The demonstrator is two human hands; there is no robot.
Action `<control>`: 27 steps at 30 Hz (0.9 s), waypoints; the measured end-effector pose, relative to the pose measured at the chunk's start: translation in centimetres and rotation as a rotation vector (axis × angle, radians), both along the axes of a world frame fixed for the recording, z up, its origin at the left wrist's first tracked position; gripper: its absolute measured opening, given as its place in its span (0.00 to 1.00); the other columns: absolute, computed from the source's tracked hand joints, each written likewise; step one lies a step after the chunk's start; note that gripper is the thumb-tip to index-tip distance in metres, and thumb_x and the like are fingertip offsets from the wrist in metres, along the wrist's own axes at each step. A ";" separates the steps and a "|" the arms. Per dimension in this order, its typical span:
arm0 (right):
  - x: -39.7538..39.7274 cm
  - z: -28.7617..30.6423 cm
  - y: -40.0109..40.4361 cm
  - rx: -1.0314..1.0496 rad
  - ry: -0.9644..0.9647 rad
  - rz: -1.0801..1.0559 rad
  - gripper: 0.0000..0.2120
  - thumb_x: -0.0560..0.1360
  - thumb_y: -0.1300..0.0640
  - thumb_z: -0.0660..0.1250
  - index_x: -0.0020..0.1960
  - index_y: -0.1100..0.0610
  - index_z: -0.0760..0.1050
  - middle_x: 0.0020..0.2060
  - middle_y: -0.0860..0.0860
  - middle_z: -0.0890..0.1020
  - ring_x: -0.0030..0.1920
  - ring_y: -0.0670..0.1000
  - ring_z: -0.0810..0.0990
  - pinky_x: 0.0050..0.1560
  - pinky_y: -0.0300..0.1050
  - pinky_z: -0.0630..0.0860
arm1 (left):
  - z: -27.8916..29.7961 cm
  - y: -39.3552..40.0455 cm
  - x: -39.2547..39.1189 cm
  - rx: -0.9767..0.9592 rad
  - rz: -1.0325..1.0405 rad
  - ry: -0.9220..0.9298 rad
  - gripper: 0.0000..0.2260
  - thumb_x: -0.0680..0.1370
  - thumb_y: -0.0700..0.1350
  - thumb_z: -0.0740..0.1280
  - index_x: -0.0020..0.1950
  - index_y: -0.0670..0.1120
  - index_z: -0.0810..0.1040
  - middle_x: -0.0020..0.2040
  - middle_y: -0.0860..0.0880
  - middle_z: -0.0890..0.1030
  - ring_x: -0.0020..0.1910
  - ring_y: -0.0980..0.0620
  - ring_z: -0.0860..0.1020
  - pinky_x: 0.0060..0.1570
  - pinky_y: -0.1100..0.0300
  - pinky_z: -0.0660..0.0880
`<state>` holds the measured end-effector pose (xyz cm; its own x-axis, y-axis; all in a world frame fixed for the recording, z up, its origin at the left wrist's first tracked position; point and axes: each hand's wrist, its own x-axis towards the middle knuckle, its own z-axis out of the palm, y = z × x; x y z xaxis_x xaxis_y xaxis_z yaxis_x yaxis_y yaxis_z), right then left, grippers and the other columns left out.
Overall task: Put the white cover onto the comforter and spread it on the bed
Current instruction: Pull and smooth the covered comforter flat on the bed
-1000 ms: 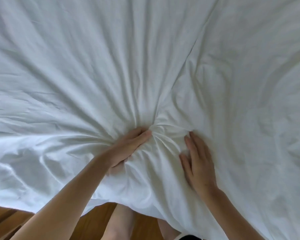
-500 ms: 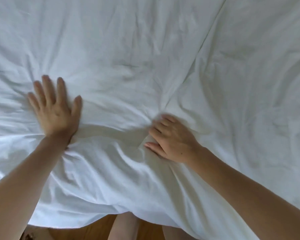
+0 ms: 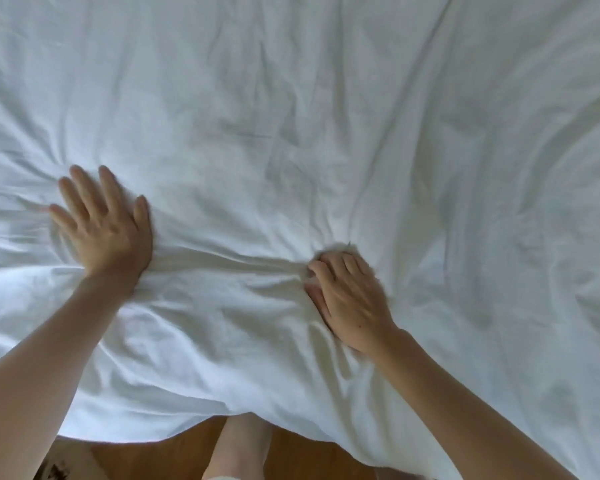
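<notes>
The fingers [image 3: 84,192] of the left hand [image 3: 106,225] lie straight and spread, pressed flat on the white cover [image 3: 291,133], palm down. The fingers [image 3: 329,268] of the right hand [image 3: 350,299] are curled and grip a bunch of the white cover, with folds gathered at the knuckles. A raised ridge of cloth runs between the two hands, from the heel of the left hand to the right hand's bunch. Creases fan out from that bunch, and one long fold runs up and away from it toward the far right corner of the view.

Both bare forearms reach in from the near edge, the left from the lower left, the right from the lower right. The white cover fills almost the whole view, spread wrinkled over the bed; the comforter cannot be told apart from it. Its near edge hangs over the side, nearer the person than the right hand's bunch. Below that edge shows a wooden floor [image 3: 153,459], and a bare leg [image 3: 239,445] stands just under the hanging cloth.
</notes>
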<state>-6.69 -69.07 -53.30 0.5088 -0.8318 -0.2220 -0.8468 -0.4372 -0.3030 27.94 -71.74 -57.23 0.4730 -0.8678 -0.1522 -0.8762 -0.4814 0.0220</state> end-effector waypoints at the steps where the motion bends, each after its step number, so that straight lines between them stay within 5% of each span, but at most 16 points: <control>1: -0.8 0.7 0.6 -0.020 -0.074 0.002 0.17 0.80 0.48 0.57 0.62 0.58 0.72 0.58 0.56 0.76 0.59 0.58 0.74 0.67 0.51 0.66 | 0.3 0.1 -0.9 0.007 0.020 0.037 0.30 0.81 0.56 0.48 0.78 0.40 0.55 0.77 0.31 0.53 0.76 0.31 0.52 0.70 0.30 0.50; 5: -6.9 2.5 5.4 -0.154 -0.235 0.137 0.21 0.80 0.46 0.59 0.67 0.58 0.68 0.67 0.58 0.70 0.67 0.58 0.70 0.70 0.54 0.65 | 4.0 4.0 -8.3 0.005 -0.356 0.287 0.35 0.80 0.64 0.49 0.72 0.38 0.69 0.72 0.31 0.65 0.73 0.34 0.62 0.68 0.39 0.62; 8: -13.5 1.1 9.3 -0.183 -0.157 0.164 0.26 0.77 0.41 0.63 0.66 0.58 0.68 0.65 0.57 0.71 0.66 0.58 0.71 0.69 0.55 0.64 | 8.5 8.4 -18.3 -0.167 -0.625 0.458 0.23 0.77 0.55 0.62 0.65 0.42 0.78 0.68 0.36 0.73 0.66 0.39 0.71 0.66 0.46 0.67; 11: -18.4 -1.1 8.4 -0.206 -0.036 0.122 0.33 0.73 0.38 0.68 0.67 0.61 0.69 0.66 0.59 0.74 0.68 0.60 0.70 0.68 0.59 0.66 | 9.1 12.1 -28.0 -0.272 -0.893 0.463 0.15 0.77 0.47 0.64 0.58 0.42 0.82 0.61 0.40 0.80 0.60 0.42 0.74 0.58 0.48 0.73; 14: -20.1 -2.6 4.8 -0.187 0.013 0.160 0.38 0.71 0.36 0.69 0.67 0.65 0.71 0.66 0.59 0.74 0.67 0.61 0.71 0.68 0.59 0.66 | 4.7 13.1 -33.1 -0.001 -0.754 0.233 0.29 0.76 0.57 0.59 0.69 0.36 0.70 0.68 0.35 0.72 0.68 0.38 0.67 0.67 0.42 0.65; 17: -20.1 -4.1 2.4 -0.241 0.011 0.272 0.34 0.74 0.35 0.63 0.63 0.64 0.75 0.61 0.57 0.77 0.63 0.59 0.75 0.67 0.55 0.68 | 1.1 12.6 -34.4 0.109 -0.568 0.135 0.34 0.75 0.60 0.56 0.68 0.32 0.67 0.67 0.34 0.72 0.67 0.39 0.65 0.67 0.41 0.58; 22: -18.7 -5.1 0.3 -0.481 -0.002 0.340 0.17 0.77 0.44 0.65 0.39 0.57 0.76 0.35 0.53 0.78 0.38 0.56 0.77 0.47 0.47 0.70 | 0.4 10.5 -35.4 -0.156 -0.559 0.121 0.15 0.80 0.51 0.60 0.45 0.41 0.77 0.46 0.43 0.78 0.45 0.41 0.77 0.44 0.48 0.66; 27: -16.5 -1.3 -0.6 -0.340 -0.182 0.220 0.19 0.76 0.51 0.65 0.28 0.56 0.73 0.21 0.53 0.74 0.22 0.57 0.74 0.26 0.43 0.68 | 4.6 9.4 -36.0 -0.176 -0.307 0.414 0.20 0.82 0.48 0.58 0.29 0.46 0.67 0.26 0.48 0.68 0.25 0.44 0.70 0.28 0.55 0.64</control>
